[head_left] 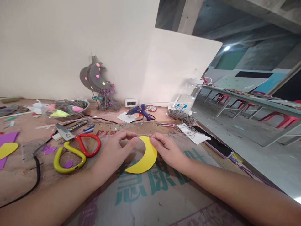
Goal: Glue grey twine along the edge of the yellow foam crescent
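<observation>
A yellow crescent-moon cutout [148,158], flat like foam or card, is between my two hands above a plastic-covered board [150,194]. My right hand [166,147] pinches its upper right edge between thumb and curled fingers. At the crescent's upper left end, my left hand [121,147] has thumb and forefinger brought close together on the tip; their exact contact is partly hidden. Left of my left wrist lie scissors [68,153] with one red and one yellow handle, blades spread.
Behind my hands are a blue glue gun [140,112], a small digital clock [131,103] and a grey string bundle [181,116]. A phone [215,142] and water jug [188,95] stand right. A decorated grey moon hanging [97,78] leans by the wall, near a bowl [66,110].
</observation>
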A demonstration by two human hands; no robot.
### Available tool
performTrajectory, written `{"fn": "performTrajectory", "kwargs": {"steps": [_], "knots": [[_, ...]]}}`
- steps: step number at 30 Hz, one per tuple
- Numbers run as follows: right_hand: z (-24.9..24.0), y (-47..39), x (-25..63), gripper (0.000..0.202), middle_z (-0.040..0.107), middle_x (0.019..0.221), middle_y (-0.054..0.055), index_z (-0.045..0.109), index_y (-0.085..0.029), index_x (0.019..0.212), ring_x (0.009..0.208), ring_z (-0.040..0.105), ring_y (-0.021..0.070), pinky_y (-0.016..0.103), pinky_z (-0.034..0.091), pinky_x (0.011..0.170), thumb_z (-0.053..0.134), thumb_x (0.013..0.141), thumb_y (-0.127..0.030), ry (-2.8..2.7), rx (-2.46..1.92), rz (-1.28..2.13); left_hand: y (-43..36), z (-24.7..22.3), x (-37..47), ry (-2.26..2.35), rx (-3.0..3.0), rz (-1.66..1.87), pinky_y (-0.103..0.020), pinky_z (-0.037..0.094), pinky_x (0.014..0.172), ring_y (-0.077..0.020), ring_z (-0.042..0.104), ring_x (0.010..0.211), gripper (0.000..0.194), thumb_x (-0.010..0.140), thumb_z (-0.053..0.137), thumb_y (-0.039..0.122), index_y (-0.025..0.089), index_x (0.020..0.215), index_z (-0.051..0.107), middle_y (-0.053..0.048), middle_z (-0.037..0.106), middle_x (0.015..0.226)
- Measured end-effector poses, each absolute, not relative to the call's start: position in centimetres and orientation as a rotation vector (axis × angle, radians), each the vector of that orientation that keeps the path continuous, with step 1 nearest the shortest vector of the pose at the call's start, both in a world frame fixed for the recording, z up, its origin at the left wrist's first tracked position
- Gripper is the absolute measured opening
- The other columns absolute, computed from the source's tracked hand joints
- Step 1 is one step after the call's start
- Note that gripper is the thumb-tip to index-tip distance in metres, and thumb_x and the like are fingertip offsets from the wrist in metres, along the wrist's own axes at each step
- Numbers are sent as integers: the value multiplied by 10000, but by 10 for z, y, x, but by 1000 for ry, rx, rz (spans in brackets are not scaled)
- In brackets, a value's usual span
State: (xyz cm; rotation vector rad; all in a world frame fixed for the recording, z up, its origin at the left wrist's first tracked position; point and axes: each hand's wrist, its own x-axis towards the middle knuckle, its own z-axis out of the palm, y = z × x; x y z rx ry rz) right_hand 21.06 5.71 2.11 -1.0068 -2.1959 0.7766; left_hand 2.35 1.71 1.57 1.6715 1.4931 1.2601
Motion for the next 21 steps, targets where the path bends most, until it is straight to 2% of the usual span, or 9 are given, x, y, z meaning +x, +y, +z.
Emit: {"fn": "performTrajectory", "kwargs": {"steps": [11,21], "knots": [[22,57,211,252,500,660,-11,503,-172,724,629,465,110,218,357,573,380,892,-313,-2200,-1009,761,18,14,23,1494,1645,1294,-298,445,762,-185,583,847,234,808,469,382,190,833,600,-22,638,868],[23,55,210,255,500,681,-9,486,-170,730,650,467,110,221,353,591,358,902,-308,-2217,-1029,778,20,9,24,1584,1687,1320,-313,442,759,-188,554,869,225,737,561,376,202,878,583,-24,610,911]]}}
